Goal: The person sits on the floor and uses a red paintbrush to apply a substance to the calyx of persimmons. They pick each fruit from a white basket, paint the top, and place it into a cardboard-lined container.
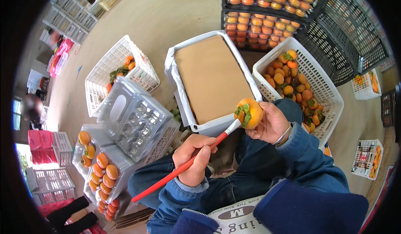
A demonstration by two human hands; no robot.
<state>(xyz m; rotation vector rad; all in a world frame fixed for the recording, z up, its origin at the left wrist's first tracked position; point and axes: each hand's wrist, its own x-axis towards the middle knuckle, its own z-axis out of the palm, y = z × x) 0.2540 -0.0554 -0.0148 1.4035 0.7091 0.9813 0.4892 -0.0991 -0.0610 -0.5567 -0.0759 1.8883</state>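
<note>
My left hand (193, 159) grips a long-handled paintbrush with a red handle (177, 171). Its pale tip touches the green calyx (246, 112) of an orange persimmon (252, 108). That fruit is held in my right hand (270, 123), its calyx turned towards the brush; the fingers behind it are partly hidden. Just beyond both hands stands a crate with a white lining (172, 65), topped by a flat brown cardboard sheet (213, 77). What lies under the sheet is hidden.
To the right is a white basket (332, 108) of loose persimmons (294, 80). Another white basket (103, 65) stands left, behind stacked clear plastic trays (134, 130). Packed persimmons (105, 174) sit lower left. Black crates (266, 10) of packed fruit are at the back. People are at far left.
</note>
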